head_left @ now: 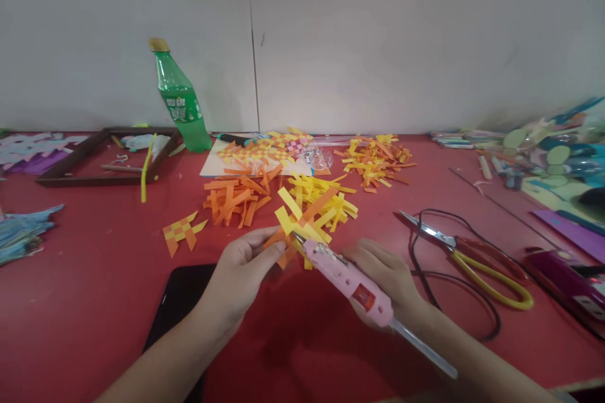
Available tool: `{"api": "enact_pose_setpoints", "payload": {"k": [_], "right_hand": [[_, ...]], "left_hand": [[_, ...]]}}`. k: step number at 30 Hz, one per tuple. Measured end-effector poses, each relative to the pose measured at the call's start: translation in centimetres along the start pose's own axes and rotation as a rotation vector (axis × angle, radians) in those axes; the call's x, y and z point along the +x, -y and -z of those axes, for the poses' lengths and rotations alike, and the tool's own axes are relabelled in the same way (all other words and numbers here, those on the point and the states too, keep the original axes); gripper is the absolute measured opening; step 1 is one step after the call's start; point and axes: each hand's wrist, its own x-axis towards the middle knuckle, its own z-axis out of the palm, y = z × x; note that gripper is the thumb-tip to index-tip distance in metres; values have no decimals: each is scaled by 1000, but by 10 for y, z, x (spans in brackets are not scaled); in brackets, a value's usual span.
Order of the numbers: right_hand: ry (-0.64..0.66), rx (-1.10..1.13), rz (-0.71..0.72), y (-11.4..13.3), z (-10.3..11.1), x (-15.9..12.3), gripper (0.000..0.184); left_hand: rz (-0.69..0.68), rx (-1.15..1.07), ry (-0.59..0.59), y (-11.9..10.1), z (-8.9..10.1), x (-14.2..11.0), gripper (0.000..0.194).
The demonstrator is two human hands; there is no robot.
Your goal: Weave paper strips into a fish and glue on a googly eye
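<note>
Between the thumb and fingers of my left hand [246, 264] is a woven piece of orange and yellow paper strips [299, 221], its ends sticking out on several sides. My right hand [385, 274] is wrapped round a pink glue gun [343, 274], with a clear glue stick [423, 347] poking out of its back end. The gun's metal nozzle points at the woven strips and looks to be touching them or very close. Behind my hands lie loose orange strips [231, 198] and yellow strips [338, 208]. A small woven orange and yellow paper fish [182, 232] rests to the left.
Scissors [454, 242] and a black cable [425, 277] lie at the right. A dark phone [177, 296] is partly under my left forearm. A green bottle [182, 101] stands beside a wooden frame [61, 180]. More woven paper and strips [375, 160] lie along the wall.
</note>
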Motion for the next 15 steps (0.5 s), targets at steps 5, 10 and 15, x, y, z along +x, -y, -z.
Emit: {"api": "enact_pose_setpoints", "payload": {"k": [5, 10, 15], "right_hand": [[2, 14, 29, 2, 2, 3, 9], [-4, 11, 29, -1, 1, 0, 7], [-20, -32, -20, -3, 0, -5, 14]], "left_hand": [[14, 4, -7, -1, -1, 0, 14], [18, -8, -26, -1, -2, 1, 18], [30, -26, -67, -1, -2, 2, 20]]}}
